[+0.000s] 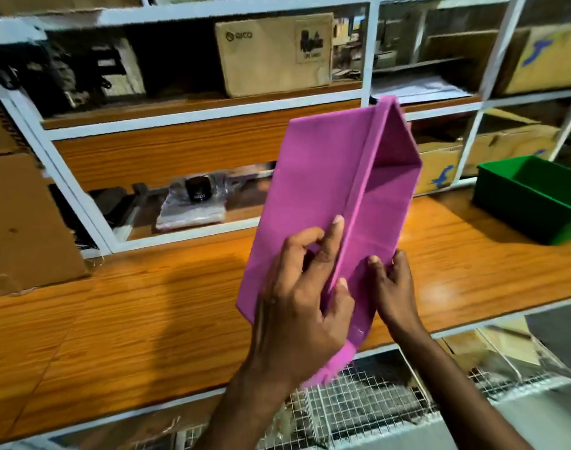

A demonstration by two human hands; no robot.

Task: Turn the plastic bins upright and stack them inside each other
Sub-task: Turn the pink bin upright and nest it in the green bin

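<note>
Item: pink rectangular plastic bin (313, 177), held in the air above the orange wood-grain shelf board (122, 303); stood on end, long axis running from the hands up and away, open mouth turned toward the right, base panel facing left.

Left hand (297, 306): closed on the bin's near end, fingers wrapped over the rim edge, thumb side on the outer base.

Right hand (393, 287): closed on the same near end from the mouth side, fingertips curled onto the wall.

Item: green rectangular plastic bin (534, 199), upright, mouth up, resting on the shelf board at far right, well apart from the pink bin; lies to the right of both hands, the right hand nearer.

Judged step: tipping the pink bin mouth-up, then carrying it rightward to nest in the green one; long axes would need matching first.
</note>
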